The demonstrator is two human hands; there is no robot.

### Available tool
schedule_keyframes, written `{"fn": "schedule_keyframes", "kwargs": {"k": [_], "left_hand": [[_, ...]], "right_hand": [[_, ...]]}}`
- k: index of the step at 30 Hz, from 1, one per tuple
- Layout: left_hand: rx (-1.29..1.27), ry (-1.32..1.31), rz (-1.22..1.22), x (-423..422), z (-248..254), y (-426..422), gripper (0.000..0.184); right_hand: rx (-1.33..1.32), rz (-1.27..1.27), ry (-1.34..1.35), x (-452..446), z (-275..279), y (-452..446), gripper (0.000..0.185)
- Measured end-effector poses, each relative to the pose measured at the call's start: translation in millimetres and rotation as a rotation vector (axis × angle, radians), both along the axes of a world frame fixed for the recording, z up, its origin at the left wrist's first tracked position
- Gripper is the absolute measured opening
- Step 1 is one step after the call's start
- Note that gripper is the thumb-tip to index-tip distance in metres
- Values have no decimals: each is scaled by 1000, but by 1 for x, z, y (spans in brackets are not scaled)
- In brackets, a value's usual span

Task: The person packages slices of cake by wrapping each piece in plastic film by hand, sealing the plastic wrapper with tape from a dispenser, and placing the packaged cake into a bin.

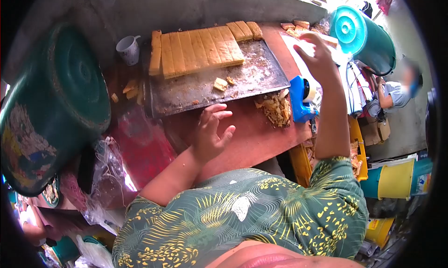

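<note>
Left hand (212,135): released, fingers loosely bent, nothing held; fingertips at the near edge of a dark tray (261,67), contact unclear.
Right hand (322,62): raised, thumb and fingers apart, no object seen in its grip; located over or beside white sheeting (293,46), touch cannot be told.
Sliced cake slab (200,48): on the tray, directly ahead of the left hand, cut into long strips; shorter pieces adjoin its far right corner.
Loose chunk (220,84): on the tray, between left hand and slab, small crumbs beside it.
Scrap heap (276,110): right of the left hand, just beside the tray.
Tape dispenser (301,102), blue: nearer the body than the right hand, left of that forearm.
Cake pieces (301,24): just beyond the right hand.
Teal bucket (373,39): right of the right hand, tipped over.
Mug (127,48), white: ahead and left of the left hand.
Green bin (79,81): well left of the left hand.
Co-worker (396,95): well right of the right hand.
</note>
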State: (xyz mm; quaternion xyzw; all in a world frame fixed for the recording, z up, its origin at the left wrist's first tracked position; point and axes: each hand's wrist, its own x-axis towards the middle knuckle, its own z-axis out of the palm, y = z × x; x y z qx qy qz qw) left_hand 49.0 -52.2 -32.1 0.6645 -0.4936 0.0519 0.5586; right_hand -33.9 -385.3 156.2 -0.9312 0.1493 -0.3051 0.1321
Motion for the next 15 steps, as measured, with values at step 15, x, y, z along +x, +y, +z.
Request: {"fn": "schedule_keyframes", "kwargs": {"k": [15], "left_hand": [[184, 214, -86, 4, 10, 7, 33]], "right_hand": [[-71, -189, 768, 293, -85, -29, 76]]}}
